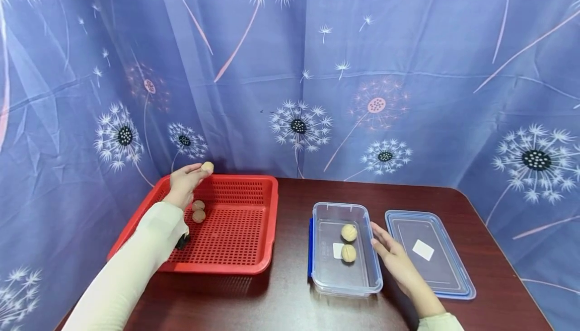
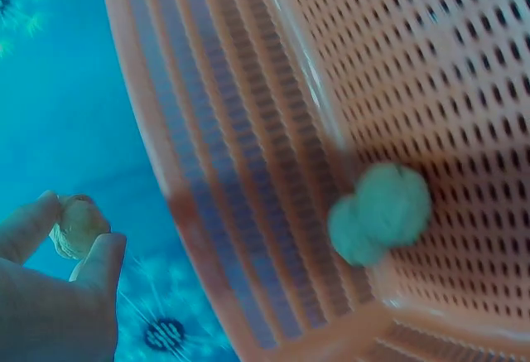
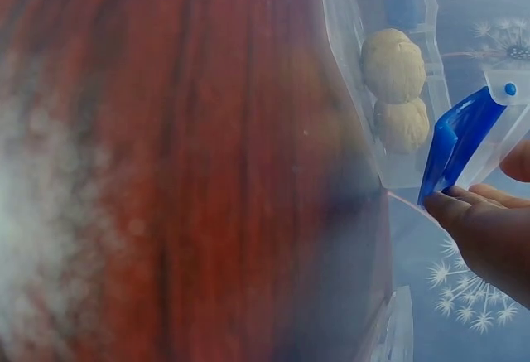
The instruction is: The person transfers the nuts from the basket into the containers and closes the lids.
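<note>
My left hand (image 1: 183, 185) pinches a walnut (image 1: 207, 167) between thumb and fingertips, above the far rim of the red plastic basket (image 1: 270, 225). Two more walnuts (image 2: 393, 205) lie touching each other on the basket floor, below that hand. My right hand (image 1: 395, 260) is at the right side of a clear plastic box (image 1: 326, 280), its fingers extended. In the right wrist view, those fingertips touch the box's blue latch (image 3: 464, 134). Inside the box sit two walnuts (image 1: 349, 233), one behind the other, near the right wall.
A clear lid (image 1: 446, 265) with a blue seal lies flat right of the box, a white label on it. Another blue latch (image 1: 310, 248) hangs on the box's left side. The dark wooden table (image 1: 290, 291) meets a blue dandelion-print curtain (image 1: 254, 94) behind.
</note>
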Tool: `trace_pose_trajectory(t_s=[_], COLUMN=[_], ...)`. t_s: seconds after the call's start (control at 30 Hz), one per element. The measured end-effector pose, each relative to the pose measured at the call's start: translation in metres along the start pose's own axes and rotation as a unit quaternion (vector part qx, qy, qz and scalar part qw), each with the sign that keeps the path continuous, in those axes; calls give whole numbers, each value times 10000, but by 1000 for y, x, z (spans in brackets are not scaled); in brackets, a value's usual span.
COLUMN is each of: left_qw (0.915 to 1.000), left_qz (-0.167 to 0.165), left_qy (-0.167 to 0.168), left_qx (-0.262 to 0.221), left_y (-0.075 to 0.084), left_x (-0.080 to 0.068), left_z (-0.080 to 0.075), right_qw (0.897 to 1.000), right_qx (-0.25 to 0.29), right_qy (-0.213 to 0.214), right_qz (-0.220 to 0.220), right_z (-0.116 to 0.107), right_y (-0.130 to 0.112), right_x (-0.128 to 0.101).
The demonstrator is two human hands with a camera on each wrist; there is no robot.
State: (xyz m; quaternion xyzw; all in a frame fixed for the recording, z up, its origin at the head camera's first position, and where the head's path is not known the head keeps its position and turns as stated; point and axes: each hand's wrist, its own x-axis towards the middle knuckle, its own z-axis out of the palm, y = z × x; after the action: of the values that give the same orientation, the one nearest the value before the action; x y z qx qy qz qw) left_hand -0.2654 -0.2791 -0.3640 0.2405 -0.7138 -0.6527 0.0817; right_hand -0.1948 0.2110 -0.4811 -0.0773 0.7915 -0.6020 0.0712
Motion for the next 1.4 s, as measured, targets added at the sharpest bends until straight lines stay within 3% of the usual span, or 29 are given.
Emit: trace_pose_trajectory(t_s=[0.17, 0.4, 0.73, 1.4], left_qw=[9992, 9951, 9866, 9677], left_qz=[107, 242, 335, 604], left_qy=[-382, -854, -1508, -2099], left_qx=[7, -424, -518, -1260], left_y=[10, 21, 28, 35], left_x=[-11, -23, -42, -80], left_z=[19, 44, 74, 147], right_qw=[10000, 10000, 10000, 9999], right_qx=[-47, -14, 36, 155], right_qy=[17, 18, 22, 8], right_qz=[-15, -22, -28, -20], right_z=[-1, -1, -1, 0], right_y=[0, 0, 2, 4], right_x=[0, -1, 0, 1])
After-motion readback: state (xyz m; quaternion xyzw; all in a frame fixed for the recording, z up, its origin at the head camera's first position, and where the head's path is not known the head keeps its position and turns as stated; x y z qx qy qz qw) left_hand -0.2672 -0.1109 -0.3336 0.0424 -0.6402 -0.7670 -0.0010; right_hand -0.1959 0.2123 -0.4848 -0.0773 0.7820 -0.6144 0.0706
